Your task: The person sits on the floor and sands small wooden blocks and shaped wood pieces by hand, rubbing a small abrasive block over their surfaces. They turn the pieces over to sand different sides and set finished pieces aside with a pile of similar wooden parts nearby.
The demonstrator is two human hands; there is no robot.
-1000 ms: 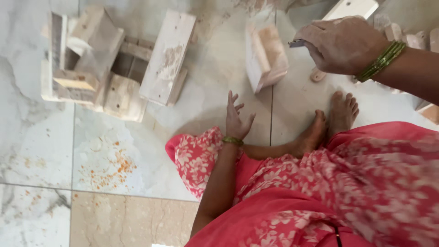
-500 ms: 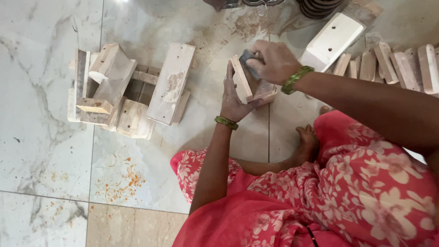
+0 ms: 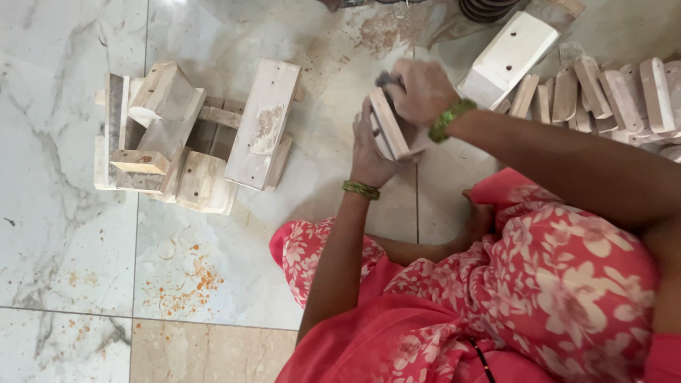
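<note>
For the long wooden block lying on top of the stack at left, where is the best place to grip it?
Probably across the middle of the long wooden block, fingers on its two long side edges, coming from above. It lies flat on top of the stack with both long edges exposed.

Pale wooden block, tilted on edge

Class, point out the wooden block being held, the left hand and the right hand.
Wooden block point(image 3: 389, 130), head view, on its pale long edge.
Left hand point(image 3: 369, 159), head view, on the back of the hand.
Right hand point(image 3: 422, 89), head view, on the knuckles.
</note>
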